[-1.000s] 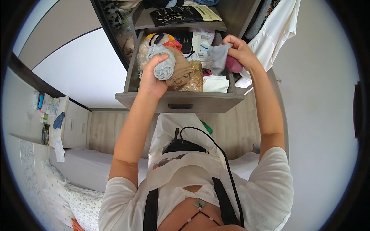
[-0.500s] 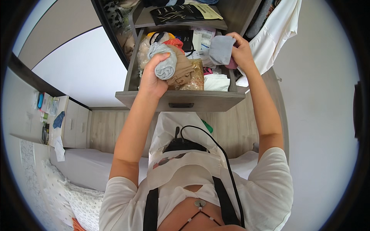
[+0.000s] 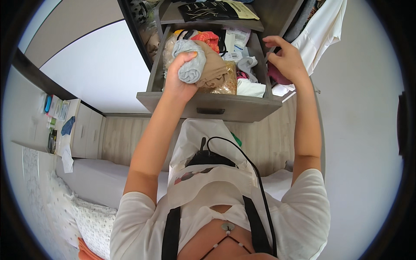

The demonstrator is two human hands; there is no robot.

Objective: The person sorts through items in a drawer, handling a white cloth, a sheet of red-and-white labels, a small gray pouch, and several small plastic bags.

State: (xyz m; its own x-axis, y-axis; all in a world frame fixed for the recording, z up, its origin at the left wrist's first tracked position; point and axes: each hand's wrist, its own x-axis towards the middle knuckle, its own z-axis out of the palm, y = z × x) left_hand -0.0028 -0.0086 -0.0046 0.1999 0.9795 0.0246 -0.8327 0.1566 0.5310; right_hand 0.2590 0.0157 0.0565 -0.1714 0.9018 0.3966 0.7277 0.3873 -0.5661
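1. Head view: your left hand [image 3: 180,80] is clenched around a rolled grey cloth [image 3: 188,65], thumb across it, above the left part of the open drawer [image 3: 171,105].
2. A brown cloth [image 3: 214,69] sits against the roll's right side; you cannot tell whether your left fingers hold it too.
3. Your right hand [image 3: 287,58] is at the drawer's right side, thumb and forefinger spread apart with a gap between their tips.
4. Its other fingers, partly hidden, grasp a maroon cloth [image 3: 277,74] below the palm.
5. Near that hand, but apart from it, a grey sock [image 3: 248,63] lies bent in the drawer, just above a white cloth [image 3: 251,89].
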